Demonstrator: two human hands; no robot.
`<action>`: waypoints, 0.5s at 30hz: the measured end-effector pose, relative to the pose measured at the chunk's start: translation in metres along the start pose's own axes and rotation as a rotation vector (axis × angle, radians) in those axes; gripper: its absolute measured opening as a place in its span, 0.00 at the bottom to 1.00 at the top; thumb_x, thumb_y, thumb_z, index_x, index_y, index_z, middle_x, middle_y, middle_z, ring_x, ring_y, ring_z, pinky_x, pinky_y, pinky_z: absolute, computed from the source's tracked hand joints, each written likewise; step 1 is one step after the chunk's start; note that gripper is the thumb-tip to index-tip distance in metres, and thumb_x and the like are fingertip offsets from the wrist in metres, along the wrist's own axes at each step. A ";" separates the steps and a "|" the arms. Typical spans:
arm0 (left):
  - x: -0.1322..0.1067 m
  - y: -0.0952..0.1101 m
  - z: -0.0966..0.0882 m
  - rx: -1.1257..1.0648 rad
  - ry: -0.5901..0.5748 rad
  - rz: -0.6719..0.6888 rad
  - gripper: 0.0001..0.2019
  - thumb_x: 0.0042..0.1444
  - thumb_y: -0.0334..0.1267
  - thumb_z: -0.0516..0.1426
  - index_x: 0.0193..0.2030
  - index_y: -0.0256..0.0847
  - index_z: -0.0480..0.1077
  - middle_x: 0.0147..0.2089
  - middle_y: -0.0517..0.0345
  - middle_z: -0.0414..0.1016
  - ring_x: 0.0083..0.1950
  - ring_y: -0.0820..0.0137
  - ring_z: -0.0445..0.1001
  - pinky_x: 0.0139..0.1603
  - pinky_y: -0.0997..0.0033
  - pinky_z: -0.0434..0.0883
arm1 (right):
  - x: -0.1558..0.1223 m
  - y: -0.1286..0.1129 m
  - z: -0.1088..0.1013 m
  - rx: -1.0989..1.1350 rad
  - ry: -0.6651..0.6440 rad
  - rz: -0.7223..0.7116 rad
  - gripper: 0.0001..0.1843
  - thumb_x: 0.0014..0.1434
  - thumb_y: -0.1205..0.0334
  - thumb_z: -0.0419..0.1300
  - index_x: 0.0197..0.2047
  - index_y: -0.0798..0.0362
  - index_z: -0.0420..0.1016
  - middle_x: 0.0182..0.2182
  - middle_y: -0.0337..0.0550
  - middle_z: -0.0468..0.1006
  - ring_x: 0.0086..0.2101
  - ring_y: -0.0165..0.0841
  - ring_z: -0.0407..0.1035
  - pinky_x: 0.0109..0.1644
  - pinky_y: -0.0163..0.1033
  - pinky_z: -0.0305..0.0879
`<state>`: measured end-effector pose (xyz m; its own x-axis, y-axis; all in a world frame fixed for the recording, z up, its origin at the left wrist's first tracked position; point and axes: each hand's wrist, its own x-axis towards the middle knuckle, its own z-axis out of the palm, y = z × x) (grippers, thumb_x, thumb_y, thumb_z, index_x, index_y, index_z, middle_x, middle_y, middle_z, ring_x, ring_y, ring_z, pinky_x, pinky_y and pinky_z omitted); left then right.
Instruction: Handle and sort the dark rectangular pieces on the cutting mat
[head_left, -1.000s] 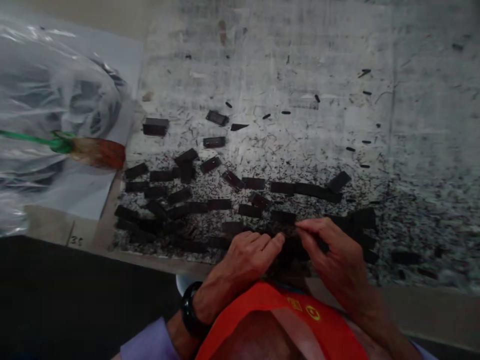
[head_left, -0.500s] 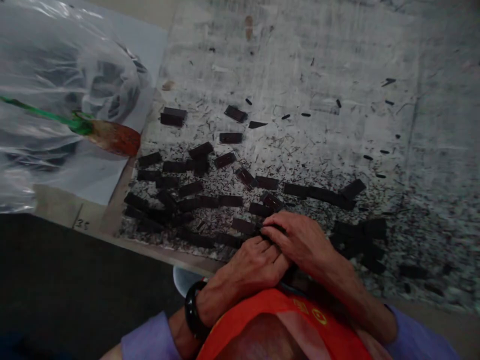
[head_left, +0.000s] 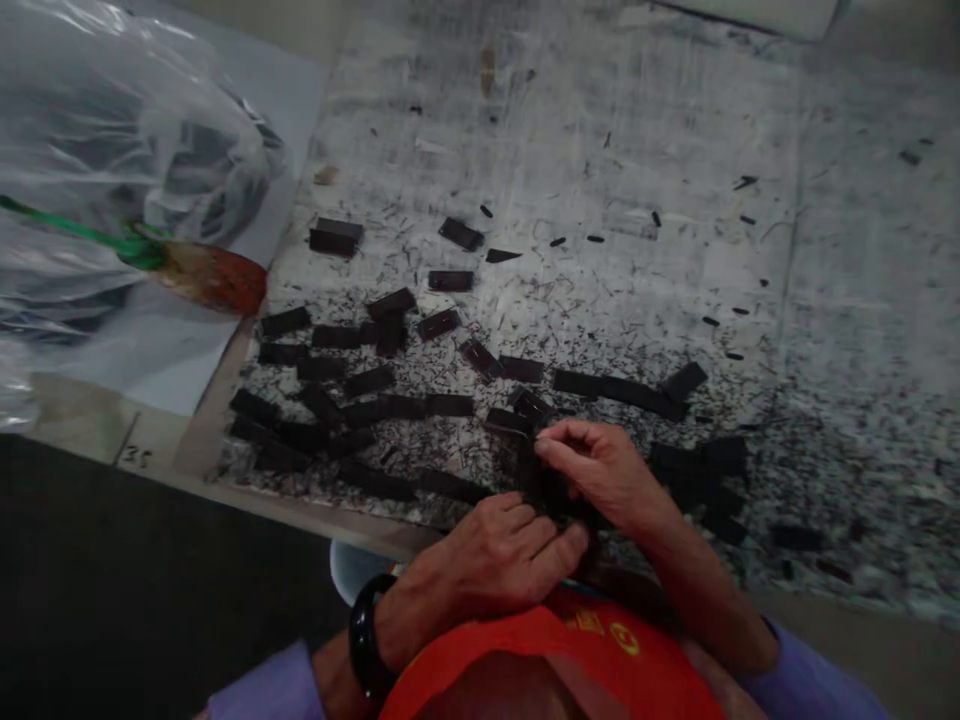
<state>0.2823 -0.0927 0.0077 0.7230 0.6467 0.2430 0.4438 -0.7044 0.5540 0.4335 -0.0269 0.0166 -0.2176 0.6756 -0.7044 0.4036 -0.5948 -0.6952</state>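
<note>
My left hand (head_left: 501, 556) rests at the near edge of the worn white table (head_left: 645, 140), fingers curled against a small black piece (head_left: 546, 490) held between both hands. My right hand (head_left: 600, 472) pinches the same black piece from above, fingers pressed together. Several flat black rectangular pieces (head_left: 360, 385) lie scattered just beyond the hands and to the left. A black wristband (head_left: 364, 640) sits on my left wrist, and an orange garment (head_left: 555, 660) fills the bottom of the view.
A clear plastic bag (head_left: 112, 130) lies on a grey sheet at the far left, with a green-handled brush (head_left: 180, 265) across it. Black shavings cover the table's near half. More black pieces (head_left: 705, 475) lie right of my hands. The floor at left is dark.
My right hand has lifted slightly off the left and now pinches the black piece higher up. My left hand has slid a little toward me. The view shifted slightly.
</note>
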 end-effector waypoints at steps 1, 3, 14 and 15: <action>-0.002 -0.001 0.000 -0.027 0.063 -0.024 0.10 0.59 0.27 0.52 0.48 0.32 0.66 0.22 0.65 0.68 0.22 0.74 0.66 0.23 0.71 0.61 | 0.000 0.001 -0.003 0.064 -0.012 0.023 0.11 0.52 0.53 0.58 0.29 0.53 0.74 0.21 0.33 0.70 0.17 0.23 0.59 0.18 0.29 0.54; -0.007 -0.005 -0.001 -0.084 0.201 -0.117 0.11 0.59 0.28 0.53 0.48 0.34 0.65 0.20 0.67 0.69 0.20 0.76 0.66 0.22 0.75 0.62 | 0.000 0.001 -0.007 0.143 -0.035 0.046 0.13 0.50 0.52 0.59 0.28 0.54 0.72 0.19 0.32 0.70 0.15 0.22 0.58 0.16 0.28 0.52; 0.002 -0.027 -0.019 -0.308 0.151 -0.705 0.19 0.60 0.30 0.50 0.59 0.37 0.59 0.25 0.67 0.72 0.23 0.78 0.68 0.28 0.81 0.66 | -0.004 0.000 -0.008 0.361 -0.168 0.098 0.15 0.48 0.51 0.63 0.25 0.55 0.70 0.16 0.30 0.69 0.12 0.19 0.56 0.13 0.25 0.51; 0.004 -0.029 -0.020 -0.377 0.081 -0.734 0.18 0.60 0.31 0.50 0.57 0.39 0.61 0.25 0.67 0.71 0.23 0.78 0.68 0.28 0.81 0.65 | -0.005 0.000 -0.008 0.363 -0.183 0.097 0.15 0.48 0.51 0.63 0.25 0.55 0.70 0.15 0.29 0.68 0.12 0.19 0.56 0.13 0.25 0.50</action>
<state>0.2618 -0.0642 0.0089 0.2714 0.9332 -0.2358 0.5705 0.0413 0.8202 0.4420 -0.0265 0.0213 -0.3611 0.5396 -0.7605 0.0978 -0.7891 -0.6064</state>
